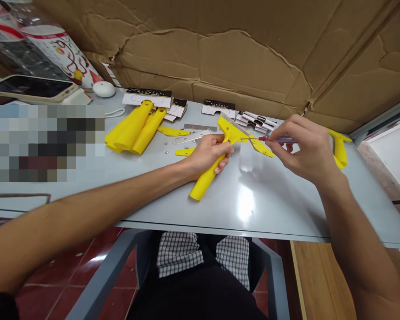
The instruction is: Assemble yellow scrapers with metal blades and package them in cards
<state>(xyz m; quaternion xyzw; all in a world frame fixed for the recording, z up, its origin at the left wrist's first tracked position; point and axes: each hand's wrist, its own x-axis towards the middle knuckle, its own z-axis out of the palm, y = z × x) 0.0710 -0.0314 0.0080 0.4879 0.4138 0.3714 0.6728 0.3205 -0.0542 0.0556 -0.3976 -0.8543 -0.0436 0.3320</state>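
Note:
My left hand [213,155] is wrapped round the handle of a yellow scraper [203,184], whose wide head points up and away from me. A clear strip lies along the head's far edge. Between the fingers of my right hand [300,144] is a screwdriver [280,139] with a see-through handle and a red collar. Its thin shaft points left, and the tip meets a screw [242,138] on the scraper head. Around the hands lie yellow clamp plates [262,147], a metal blade [200,127], a clear blade cover [191,137] and several small screws [166,152].
Several yellow handles [130,129] are piled at the left, and another yellow scraper part [340,149] lies at the far right. Printed cards [218,107] line the back by a cardboard wall [203,53]. A phone [30,86], a white mouse-shaped object [104,89] and bottles [56,53] stand back left.

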